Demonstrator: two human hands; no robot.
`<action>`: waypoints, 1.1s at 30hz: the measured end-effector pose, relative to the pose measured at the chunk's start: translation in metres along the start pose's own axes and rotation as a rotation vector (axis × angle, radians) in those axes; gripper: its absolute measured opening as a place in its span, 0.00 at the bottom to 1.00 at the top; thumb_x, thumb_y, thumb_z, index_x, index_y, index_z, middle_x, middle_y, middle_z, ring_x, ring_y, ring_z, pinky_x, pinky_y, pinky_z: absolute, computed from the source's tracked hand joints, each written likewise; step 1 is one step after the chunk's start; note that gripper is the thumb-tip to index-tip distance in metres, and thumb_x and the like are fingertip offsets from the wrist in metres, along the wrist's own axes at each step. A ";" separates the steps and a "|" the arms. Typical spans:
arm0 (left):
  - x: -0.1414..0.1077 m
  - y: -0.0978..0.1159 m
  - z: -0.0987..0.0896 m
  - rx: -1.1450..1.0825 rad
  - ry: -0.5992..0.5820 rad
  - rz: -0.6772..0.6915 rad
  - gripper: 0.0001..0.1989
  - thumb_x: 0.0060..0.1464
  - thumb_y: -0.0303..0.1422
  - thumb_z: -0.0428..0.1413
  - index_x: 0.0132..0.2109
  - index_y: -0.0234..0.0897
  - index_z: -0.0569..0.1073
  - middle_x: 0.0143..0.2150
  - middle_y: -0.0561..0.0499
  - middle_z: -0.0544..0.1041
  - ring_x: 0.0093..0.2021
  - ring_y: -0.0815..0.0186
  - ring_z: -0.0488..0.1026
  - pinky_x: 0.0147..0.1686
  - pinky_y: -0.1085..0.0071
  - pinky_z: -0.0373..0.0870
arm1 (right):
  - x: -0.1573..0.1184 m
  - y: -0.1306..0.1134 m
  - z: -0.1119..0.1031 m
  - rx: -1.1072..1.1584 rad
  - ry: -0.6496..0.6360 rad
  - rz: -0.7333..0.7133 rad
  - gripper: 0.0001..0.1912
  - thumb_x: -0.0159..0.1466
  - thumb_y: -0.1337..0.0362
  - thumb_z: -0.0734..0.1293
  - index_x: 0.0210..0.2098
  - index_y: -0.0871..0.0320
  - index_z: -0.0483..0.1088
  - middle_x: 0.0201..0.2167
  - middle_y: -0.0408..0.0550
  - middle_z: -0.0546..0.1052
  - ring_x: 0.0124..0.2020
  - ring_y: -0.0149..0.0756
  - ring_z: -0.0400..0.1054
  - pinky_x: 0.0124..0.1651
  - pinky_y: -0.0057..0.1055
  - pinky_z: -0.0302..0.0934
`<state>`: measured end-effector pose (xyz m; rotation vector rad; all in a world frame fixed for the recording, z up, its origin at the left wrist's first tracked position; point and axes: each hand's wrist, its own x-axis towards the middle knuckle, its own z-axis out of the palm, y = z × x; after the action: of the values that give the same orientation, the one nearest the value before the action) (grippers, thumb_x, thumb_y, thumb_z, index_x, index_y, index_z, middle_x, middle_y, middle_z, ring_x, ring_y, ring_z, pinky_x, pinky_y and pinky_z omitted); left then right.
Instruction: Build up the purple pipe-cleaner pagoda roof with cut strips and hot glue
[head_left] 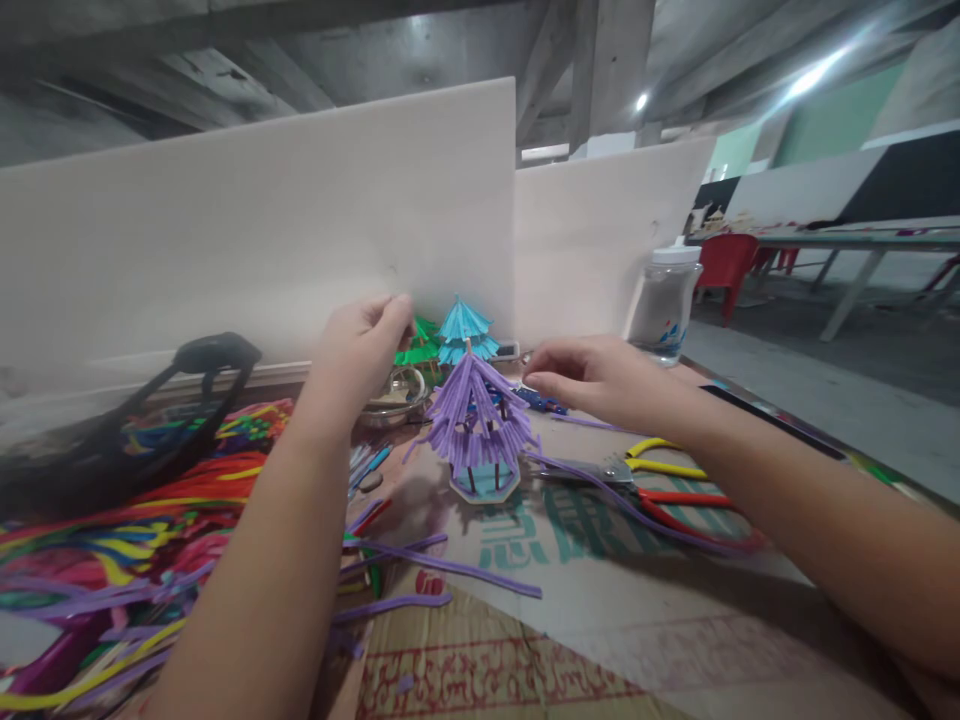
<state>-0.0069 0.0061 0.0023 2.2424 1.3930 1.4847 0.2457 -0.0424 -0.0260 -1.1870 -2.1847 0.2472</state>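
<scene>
Ideally, touch only lightly the purple pavilion (480, 430) below and between left hand (375, 330) and right hand (576, 368), both curled, any grip unclear.

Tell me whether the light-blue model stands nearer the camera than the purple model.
No, the purple model stands in front, its peak overlapping the lower part of the light-blue model.
</scene>
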 end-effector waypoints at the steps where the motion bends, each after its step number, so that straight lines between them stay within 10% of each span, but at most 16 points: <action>1: 0.000 0.001 0.000 0.018 -0.019 -0.011 0.17 0.58 0.40 0.48 0.25 0.38 0.70 0.25 0.51 0.74 0.31 0.62 0.72 0.34 0.69 0.67 | 0.000 0.000 0.004 0.009 0.020 -0.021 0.11 0.66 0.58 0.64 0.39 0.57 0.74 0.30 0.44 0.76 0.29 0.31 0.67 0.31 0.29 0.57; 16: -0.007 0.013 0.001 -0.026 -0.109 -0.003 0.12 0.55 0.41 0.56 0.34 0.37 0.79 0.31 0.50 0.80 0.31 0.64 0.73 0.33 0.70 0.69 | -0.008 -0.002 0.037 -0.372 -0.006 -0.340 0.19 0.69 0.63 0.62 0.59 0.53 0.68 0.51 0.55 0.72 0.46 0.42 0.69 0.44 0.38 0.64; 24: -0.014 0.019 0.004 -0.094 -0.433 0.139 0.16 0.55 0.45 0.57 0.34 0.36 0.75 0.29 0.51 0.75 0.30 0.67 0.70 0.29 0.73 0.64 | -0.006 -0.009 0.024 0.006 0.200 -0.166 0.15 0.67 0.57 0.65 0.50 0.56 0.73 0.29 0.44 0.75 0.27 0.30 0.64 0.31 0.29 0.59; 33: -0.024 0.038 0.014 -0.096 -0.515 0.236 0.14 0.56 0.44 0.58 0.33 0.37 0.74 0.29 0.53 0.75 0.30 0.67 0.70 0.28 0.74 0.64 | -0.011 -0.016 0.019 0.035 0.203 -0.241 0.10 0.67 0.60 0.64 0.35 0.58 0.73 0.28 0.43 0.75 0.27 0.28 0.64 0.30 0.26 0.54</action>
<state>0.0254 -0.0277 -0.0012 2.5413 0.9105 0.8906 0.2274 -0.0584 -0.0388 -0.8777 -2.1093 0.0595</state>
